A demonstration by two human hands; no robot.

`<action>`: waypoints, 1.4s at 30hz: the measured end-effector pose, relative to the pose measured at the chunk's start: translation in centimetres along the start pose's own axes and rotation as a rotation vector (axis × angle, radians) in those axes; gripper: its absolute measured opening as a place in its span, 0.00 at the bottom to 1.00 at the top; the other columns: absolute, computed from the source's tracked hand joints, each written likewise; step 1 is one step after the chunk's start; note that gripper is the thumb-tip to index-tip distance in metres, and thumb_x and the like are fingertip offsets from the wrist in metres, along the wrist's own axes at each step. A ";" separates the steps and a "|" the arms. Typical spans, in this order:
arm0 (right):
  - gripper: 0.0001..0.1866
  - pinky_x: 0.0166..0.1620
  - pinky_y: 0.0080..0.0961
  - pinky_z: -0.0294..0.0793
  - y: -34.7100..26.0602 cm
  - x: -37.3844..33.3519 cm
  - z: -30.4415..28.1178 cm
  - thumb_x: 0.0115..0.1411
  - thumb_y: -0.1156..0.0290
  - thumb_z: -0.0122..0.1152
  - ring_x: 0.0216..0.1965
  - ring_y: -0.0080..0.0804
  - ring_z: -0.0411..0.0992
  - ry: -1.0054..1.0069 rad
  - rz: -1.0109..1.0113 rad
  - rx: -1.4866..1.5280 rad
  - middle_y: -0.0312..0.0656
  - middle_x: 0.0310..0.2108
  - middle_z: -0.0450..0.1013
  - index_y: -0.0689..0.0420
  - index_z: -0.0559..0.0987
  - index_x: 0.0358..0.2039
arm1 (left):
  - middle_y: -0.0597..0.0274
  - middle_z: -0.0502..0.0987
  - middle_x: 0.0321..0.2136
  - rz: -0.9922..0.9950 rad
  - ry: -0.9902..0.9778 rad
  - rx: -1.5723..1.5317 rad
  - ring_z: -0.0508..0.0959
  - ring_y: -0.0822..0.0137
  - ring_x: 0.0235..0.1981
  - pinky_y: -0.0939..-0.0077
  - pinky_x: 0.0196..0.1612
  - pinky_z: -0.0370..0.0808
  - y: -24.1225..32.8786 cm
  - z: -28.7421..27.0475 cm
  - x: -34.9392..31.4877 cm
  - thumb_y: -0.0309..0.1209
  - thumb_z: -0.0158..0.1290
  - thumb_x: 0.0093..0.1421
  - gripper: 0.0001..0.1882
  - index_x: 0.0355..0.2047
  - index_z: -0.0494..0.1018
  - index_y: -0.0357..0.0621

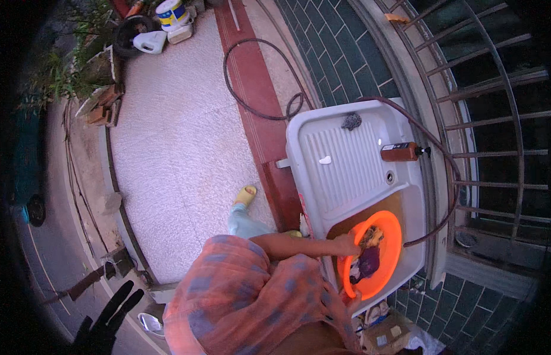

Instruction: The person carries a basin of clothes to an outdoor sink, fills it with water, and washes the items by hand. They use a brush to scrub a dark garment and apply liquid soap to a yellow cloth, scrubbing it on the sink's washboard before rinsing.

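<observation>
An orange plastic basin (394, 236) sits tilted in the basin end of a pale laundry sink (296, 133). My left hand (345, 244) is closed on the basin's near rim. Lower on the same rim, my right hand (351, 294) also grips it; part of that hand is hidden by the rim and my shirt. Inside the basin lie a dark purple cloth (368, 261) and a yellow-orange cloth (373, 238), with some pale and dark fabric beside them.
On the ribbed washboard lie a grey scouring pad (351, 121), a white piece (325, 160) and a brown pump bottle (398, 152). A hose (444, 155) runs along the sink's far side. Window bars (494, 121) stand beyond. Cardboard (386, 338) is below the sink.
</observation>
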State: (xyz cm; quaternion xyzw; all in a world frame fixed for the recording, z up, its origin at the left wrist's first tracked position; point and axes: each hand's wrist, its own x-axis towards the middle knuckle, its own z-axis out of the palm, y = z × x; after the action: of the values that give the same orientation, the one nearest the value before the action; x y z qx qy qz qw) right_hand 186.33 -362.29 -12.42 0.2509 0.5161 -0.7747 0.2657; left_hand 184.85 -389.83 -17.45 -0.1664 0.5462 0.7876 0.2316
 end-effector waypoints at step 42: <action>0.21 0.40 0.23 0.66 17.7 6.2 44.0 0.58 0.71 0.48 0.37 0.27 0.68 -0.506 0.311 -0.706 0.42 0.43 0.68 0.57 0.61 0.52 | 0.59 0.72 0.31 0.040 1.081 -0.222 0.74 0.70 0.27 0.79 0.29 0.74 -16.2 -40.7 -18.7 0.26 0.44 0.58 0.11 0.41 0.67 0.36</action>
State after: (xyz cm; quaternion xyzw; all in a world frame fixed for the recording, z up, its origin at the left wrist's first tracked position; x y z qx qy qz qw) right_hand 188.60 -410.10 -13.34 0.0222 0.6235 -0.5393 0.5656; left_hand 209.74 -426.60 -34.71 -0.5603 0.5040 0.6471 -0.1158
